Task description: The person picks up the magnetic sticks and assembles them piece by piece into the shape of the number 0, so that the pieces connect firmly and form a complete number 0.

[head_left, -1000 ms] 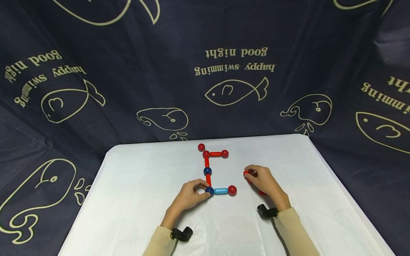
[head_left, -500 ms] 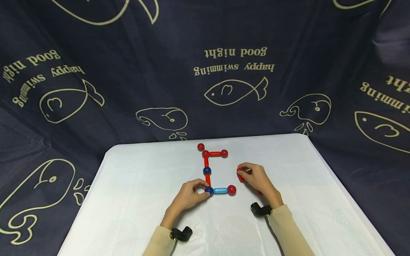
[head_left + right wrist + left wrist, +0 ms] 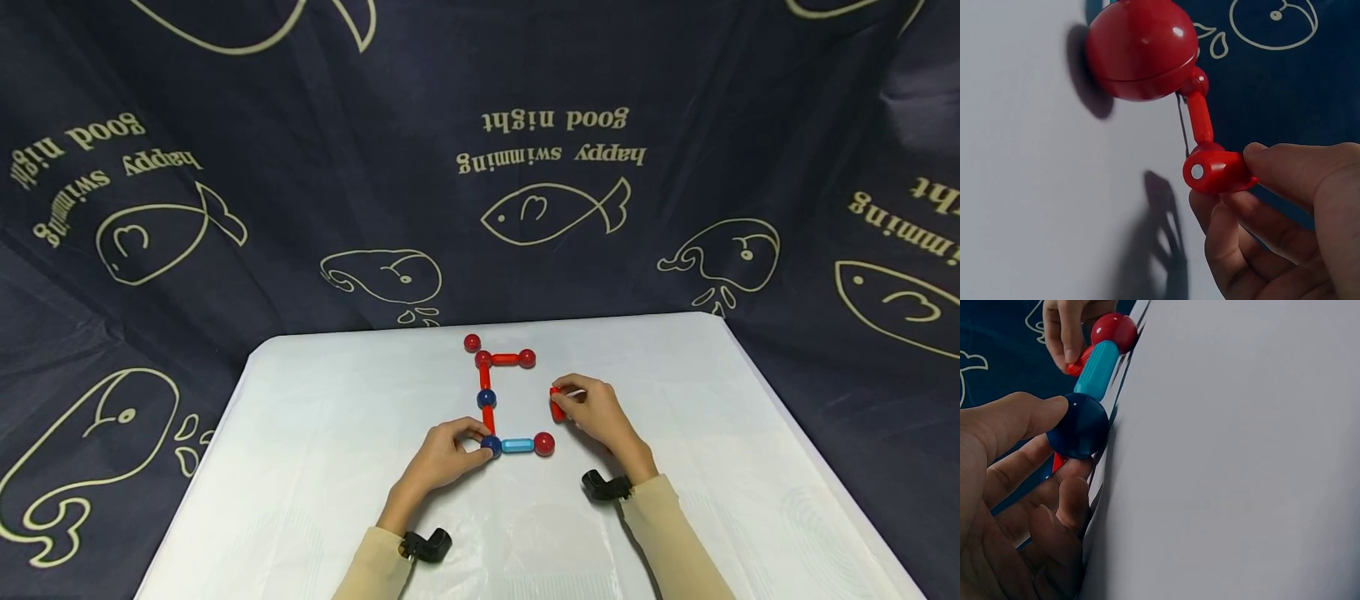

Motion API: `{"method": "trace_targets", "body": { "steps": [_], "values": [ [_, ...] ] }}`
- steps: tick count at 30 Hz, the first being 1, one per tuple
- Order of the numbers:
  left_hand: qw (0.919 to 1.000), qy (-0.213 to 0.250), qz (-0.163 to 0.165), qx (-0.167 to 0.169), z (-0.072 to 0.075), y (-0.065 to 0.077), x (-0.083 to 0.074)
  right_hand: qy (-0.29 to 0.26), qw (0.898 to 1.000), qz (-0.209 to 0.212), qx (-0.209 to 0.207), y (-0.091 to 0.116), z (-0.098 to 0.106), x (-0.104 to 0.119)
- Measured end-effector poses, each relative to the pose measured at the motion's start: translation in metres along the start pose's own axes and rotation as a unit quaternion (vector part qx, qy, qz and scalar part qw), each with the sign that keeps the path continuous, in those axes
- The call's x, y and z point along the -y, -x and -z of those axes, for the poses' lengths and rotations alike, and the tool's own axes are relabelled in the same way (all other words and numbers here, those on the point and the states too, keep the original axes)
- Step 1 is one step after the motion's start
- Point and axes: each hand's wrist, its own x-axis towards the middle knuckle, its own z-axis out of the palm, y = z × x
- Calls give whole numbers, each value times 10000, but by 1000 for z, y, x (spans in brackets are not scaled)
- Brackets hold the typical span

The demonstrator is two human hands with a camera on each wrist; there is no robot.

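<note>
On the white table, magnetic balls and rods form an open shape like a bracket. My left hand [image 3: 442, 457] pinches the dark blue ball [image 3: 1079, 428] at its near corner. From that ball a light blue rod [image 3: 517, 446] runs right to a red ball [image 3: 544, 443]. Another dark blue ball [image 3: 487, 398] sits midway up the side, between two red rods. At the far end, a red rod [image 3: 506, 359] links two red balls. My right hand [image 3: 600, 408] holds a separate red rod [image 3: 1219, 172] between thumb and fingers, apart from the shape; its white end shows in the right wrist view.
Just beyond the far corner lies one more red ball [image 3: 472, 342]; whether it touches the shape I cannot tell. The white tabletop [image 3: 337, 392] ends against a dark curtain [image 3: 450, 208] printed with fish. Each wrist wears a black camera.
My right hand has moved left and slightly away from me with the red rod, which has turned more upright in the head view. The left hand stays on the dark blue ball.
</note>
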Motion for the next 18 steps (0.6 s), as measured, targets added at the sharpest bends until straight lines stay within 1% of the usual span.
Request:
{"method": "trace_targets", "body": {
  "steps": [2,11,18],
  "values": [
    [10000,-27,-7,-11,0,0,0,-35,10000,46,-29,-1,0,2],
    [10000,-63,-28,-5,0,-1,0,-31,10000,-51,-49,-6,0,6],
    [10000,-2,23,9,1,0,0,-200,9998,42,-26,-6,-1,8]
  ]
}}
